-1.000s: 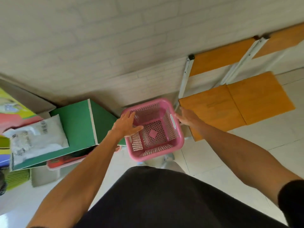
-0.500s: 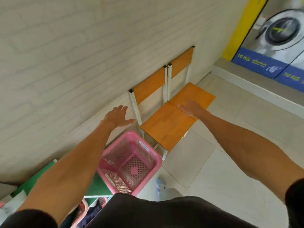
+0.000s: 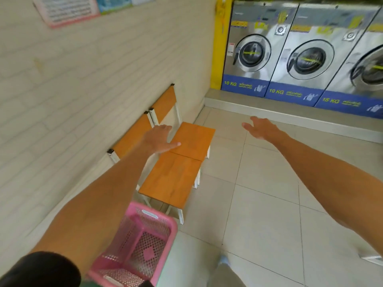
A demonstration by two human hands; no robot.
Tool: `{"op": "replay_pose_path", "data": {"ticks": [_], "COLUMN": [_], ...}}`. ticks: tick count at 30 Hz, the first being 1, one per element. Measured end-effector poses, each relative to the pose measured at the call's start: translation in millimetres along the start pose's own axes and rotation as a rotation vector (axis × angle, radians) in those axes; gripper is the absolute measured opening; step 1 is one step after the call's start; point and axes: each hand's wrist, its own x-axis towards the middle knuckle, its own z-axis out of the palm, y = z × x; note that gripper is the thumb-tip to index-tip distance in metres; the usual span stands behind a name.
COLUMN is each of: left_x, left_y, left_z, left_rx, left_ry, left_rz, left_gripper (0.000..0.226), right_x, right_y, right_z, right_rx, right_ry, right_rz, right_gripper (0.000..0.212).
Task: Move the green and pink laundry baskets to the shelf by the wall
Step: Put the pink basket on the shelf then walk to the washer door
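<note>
The pink laundry basket (image 3: 143, 243) sits low at the bottom of the view, beside the wall, partly hidden by my left forearm. A sliver of green surface shows under its near edge. My left hand (image 3: 158, 138) hovers over the wooden chairs with fingers spread and nothing in it. My right hand (image 3: 262, 129) is stretched out over the tiled floor, palm open and empty. Both hands are well away from the basket. No green basket is in sight.
Two wooden chairs (image 3: 176, 172) with white metal frames stand against the cream brick wall (image 3: 83, 83). A row of front-loading washing machines (image 3: 306, 56) on a raised step fills the far right. Pale floor tiles (image 3: 265, 193) lie between.
Both hands have let go of the pink basket and lifted away from it. The view has swung up and right, from the green shelf towards the chairs and washing machines.
</note>
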Motion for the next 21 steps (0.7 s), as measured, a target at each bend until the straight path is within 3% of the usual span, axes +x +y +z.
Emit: {"op": "replay_pose_path", "data": {"ticks": [8,21], "left_x": [104,278], "left_y": [100,259], "left_z": [-26,-22], "left_rx": [0.047,-0.041], "left_ry": [0.009,0.049], "left_rz": [0.118,0.158], "left_gripper": [0.095,0.091], "right_x": [37,181], "right_y": [110,266], "right_z": [-47,-96], "right_rx": [0.01,-0.002], "right_ry": [0.01,0.03], "right_rz": [0.124,0.176], "right_gripper": [0.073,0.074]}}
